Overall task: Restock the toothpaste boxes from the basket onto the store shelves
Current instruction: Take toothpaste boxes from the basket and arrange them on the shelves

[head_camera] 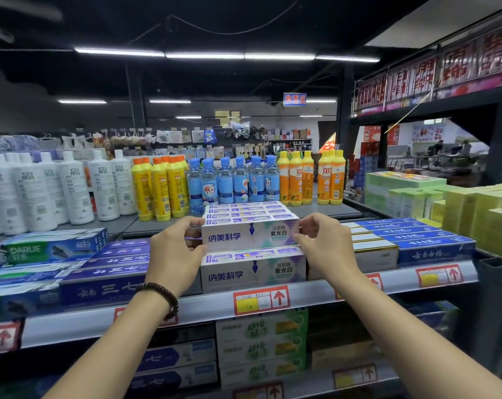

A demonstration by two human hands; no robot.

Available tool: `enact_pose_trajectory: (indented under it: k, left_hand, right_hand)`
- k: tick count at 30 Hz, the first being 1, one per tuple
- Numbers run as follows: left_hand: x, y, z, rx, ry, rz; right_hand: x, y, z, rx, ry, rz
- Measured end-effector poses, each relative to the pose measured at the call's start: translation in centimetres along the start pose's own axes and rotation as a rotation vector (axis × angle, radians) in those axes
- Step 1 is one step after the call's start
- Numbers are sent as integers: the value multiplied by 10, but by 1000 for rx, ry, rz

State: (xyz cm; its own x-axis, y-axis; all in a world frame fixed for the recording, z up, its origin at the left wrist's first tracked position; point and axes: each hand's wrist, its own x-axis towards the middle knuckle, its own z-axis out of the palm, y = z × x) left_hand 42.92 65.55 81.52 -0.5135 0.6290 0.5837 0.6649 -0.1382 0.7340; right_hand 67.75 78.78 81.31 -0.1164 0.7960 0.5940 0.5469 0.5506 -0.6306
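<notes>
A white and purple toothpaste box point(248, 234) lies at the front of the upper layer of a stack, on top of a matching lower box point(252, 273), on the shelf point(203, 308). My left hand point(173, 249) grips the top box's left end, fingers curled over its top edge. My right hand point(323, 244) grips its right end in the same way. Several more boxes of that kind lie behind it in a row point(246, 210). The basket is out of view.
Blue toothpaste boxes point(100, 272) fill the shelf at the left, with blue and gold ones point(402, 243) at the right. Bottles of cleaner point(235, 180) stand on the top shelf behind. A lower shelf holds green-white boxes point(261, 345). Price tags point(261, 300) line the shelf rail.
</notes>
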Motion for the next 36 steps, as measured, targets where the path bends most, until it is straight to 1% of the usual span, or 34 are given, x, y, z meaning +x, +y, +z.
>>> enact_pose_trajectory:
  k: [3,10,15,20,25,30,36]
  left_hand:
    - [-3,0,-1,17,4,22]
    - [-4,2,-6,136,35,89]
    - [-8,8,-10,130,84,82]
    - [-22,15,-11,128,133,125]
    - [-42,23,-7,108,111,106]
    - [-70,30,-6,85,3,90]
    - [-103,28,-3,66,21,24]
  right_hand:
    - [-1,0,-2,0,-6,13]
    - [-10,-2,-4,46,-8,26]
    - [-22,-4,-8,84,48,-36]
    - [-41,-11,-11,86,100,-92]
    - [-62,-19,-15,140,61,-126]
    - [-81,-18,-22,179,-44,-153]
    - [-107,-10,-22,285,-142,-136]
